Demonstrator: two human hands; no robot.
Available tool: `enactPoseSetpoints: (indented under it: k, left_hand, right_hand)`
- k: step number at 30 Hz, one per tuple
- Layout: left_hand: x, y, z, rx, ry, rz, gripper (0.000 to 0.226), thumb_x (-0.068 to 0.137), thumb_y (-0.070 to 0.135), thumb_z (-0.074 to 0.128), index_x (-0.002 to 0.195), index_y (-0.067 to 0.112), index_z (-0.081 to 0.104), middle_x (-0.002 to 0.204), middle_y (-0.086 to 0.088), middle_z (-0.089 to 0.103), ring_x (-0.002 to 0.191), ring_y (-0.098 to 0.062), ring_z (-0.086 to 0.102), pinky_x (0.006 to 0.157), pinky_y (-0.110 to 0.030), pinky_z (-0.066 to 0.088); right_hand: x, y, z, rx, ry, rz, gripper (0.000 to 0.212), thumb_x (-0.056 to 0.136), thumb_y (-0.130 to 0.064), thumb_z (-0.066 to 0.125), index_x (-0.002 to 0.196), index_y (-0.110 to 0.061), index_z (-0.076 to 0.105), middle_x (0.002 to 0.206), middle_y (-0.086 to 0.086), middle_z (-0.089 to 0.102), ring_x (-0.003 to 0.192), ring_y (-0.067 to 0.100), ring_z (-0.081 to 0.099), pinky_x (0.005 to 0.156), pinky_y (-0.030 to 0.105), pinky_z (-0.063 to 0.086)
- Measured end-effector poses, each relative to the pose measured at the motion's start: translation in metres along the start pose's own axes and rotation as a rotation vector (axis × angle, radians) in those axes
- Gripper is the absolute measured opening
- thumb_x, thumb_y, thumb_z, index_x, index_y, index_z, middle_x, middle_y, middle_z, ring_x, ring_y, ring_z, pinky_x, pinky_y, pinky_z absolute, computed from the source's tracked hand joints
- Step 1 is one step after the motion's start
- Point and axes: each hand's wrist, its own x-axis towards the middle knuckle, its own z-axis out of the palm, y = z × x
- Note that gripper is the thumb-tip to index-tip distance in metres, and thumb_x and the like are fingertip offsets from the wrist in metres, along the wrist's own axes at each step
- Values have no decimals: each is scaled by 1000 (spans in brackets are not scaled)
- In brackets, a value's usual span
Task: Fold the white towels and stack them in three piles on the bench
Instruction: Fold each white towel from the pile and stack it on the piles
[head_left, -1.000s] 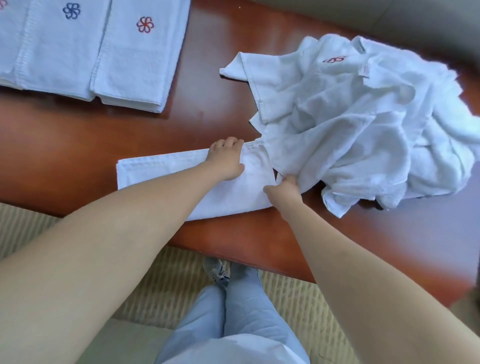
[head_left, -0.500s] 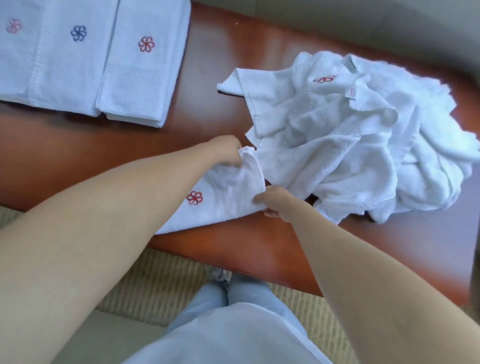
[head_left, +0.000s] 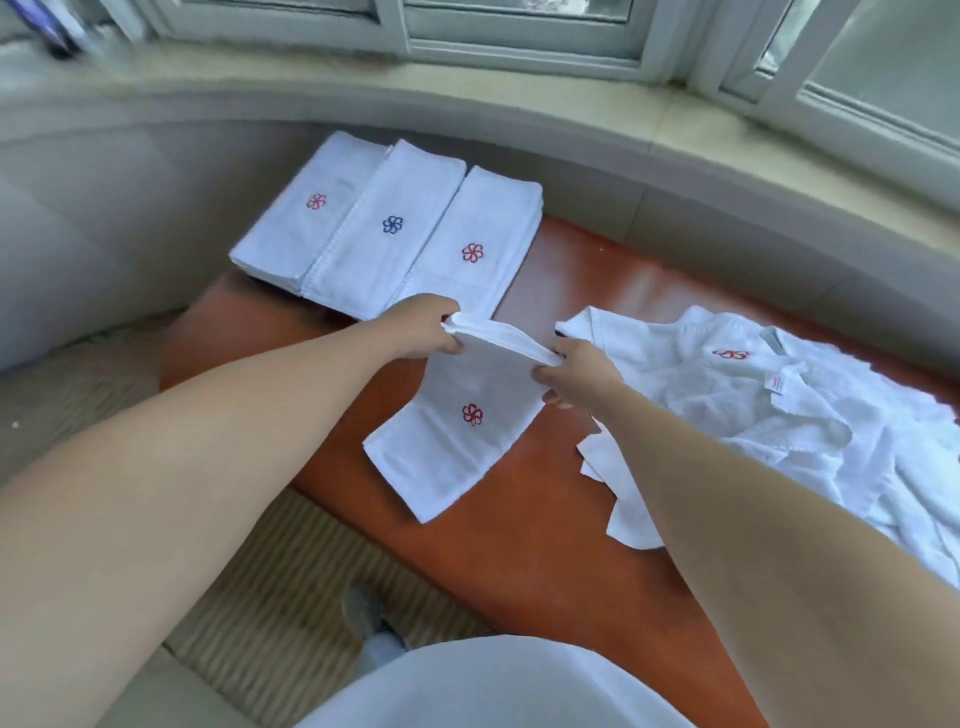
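Note:
A folded white towel (head_left: 457, 441) with a red flower mark hangs lifted above the red-brown bench (head_left: 519, 545), its lower end near the front edge. My left hand (head_left: 423, 327) grips its upper left corner. My right hand (head_left: 579, 374) pinches its upper right corner. Three piles of folded towels lie side by side at the bench's far left: the left pile (head_left: 301, 218) with a red mark, the middle pile (head_left: 379, 234) with a blue mark, the right pile (head_left: 483, 234) with a red mark. A heap of unfolded white towels (head_left: 779, 415) covers the bench's right part.
A grey padded wall (head_left: 104, 208) curves behind the bench, with a stone window sill (head_left: 519, 98) and window frames above it. Woven beige flooring (head_left: 270, 597) lies in front of the bench, where my shoe (head_left: 363, 618) shows.
Both hands have raised the folded towel off the bench by its top edge and carried it toward the three piles. My view has tilted up, bringing the window into sight.

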Motion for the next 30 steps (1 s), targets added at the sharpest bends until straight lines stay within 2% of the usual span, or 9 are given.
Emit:
enactPoseSetpoints:
  k: [2,7,11,14,19,23,26,28,30]
  left_hand:
    - [-16,-26,-19,-31,44,-24,25,82,28,80,88,16,58,90,-3,60,87,-25,58,65,-33,37]
    - [-57,-93,-65,-62,132,-55,33,83,32,79,84,21,48,84,3,53,79,-20,52,56,-32,31]
    - [-92,-152,-106,-117,174,-2,40,86,28,76,116,37,52,96,9,59,80,-12,55,59,-29,38]
    - [-120,-194,-137,-42,117,90,49,94,30,67,136,45,49,115,19,54,96,-13,55,63,-22,41]
    - [-160,-255,-189,-20,189,140,11,92,37,66,101,40,60,102,9,61,92,-14,59,76,-35,50]
    - [-184,-285,-222,-81,294,119,18,90,30,70,92,16,58,91,-2,61,81,-20,56,69,-36,41]
    - [-193,-301,-246,-126,332,116,22,92,26,63,81,9,53,77,-9,52,67,-21,42,64,-34,30]
    - [-194,-311,-261,-131,375,103,18,95,24,57,81,13,53,75,-7,53,65,-22,41,63,-33,30]
    - [-191,-320,-274,-165,434,91,12,98,25,57,94,14,60,89,-7,64,74,-24,52,66,-34,36]
  right_hand:
    - [-2,-33,10,-20,-12,-71,3,88,-14,64,90,-15,63,70,4,68,61,19,74,62,37,64]
    - [-9,-115,43,-86,-35,-202,9,88,-13,62,96,-14,66,80,8,73,66,20,76,65,38,64]
    - [-19,-185,79,-119,-23,-259,4,91,-14,60,94,-13,63,82,8,70,65,16,76,53,29,59]
    - [-29,-236,111,-143,22,-287,6,92,-15,58,93,-17,64,85,5,71,66,14,76,52,25,54]
    - [-40,-305,157,-127,78,-323,10,91,-14,58,97,-14,66,89,8,73,68,16,76,54,25,54]
    - [-45,-346,183,-82,102,-345,11,92,-11,58,98,-13,67,84,8,71,70,20,77,57,26,56]
    - [-46,-374,196,-48,132,-372,15,93,-11,56,102,-16,66,81,4,69,72,21,77,61,30,58]
    - [-44,-392,203,-44,169,-402,19,93,-11,53,107,-17,65,80,4,70,72,21,77,65,34,60]
    - [-42,-408,209,-43,214,-438,21,94,-13,52,110,-20,64,80,5,73,72,21,76,66,36,61]
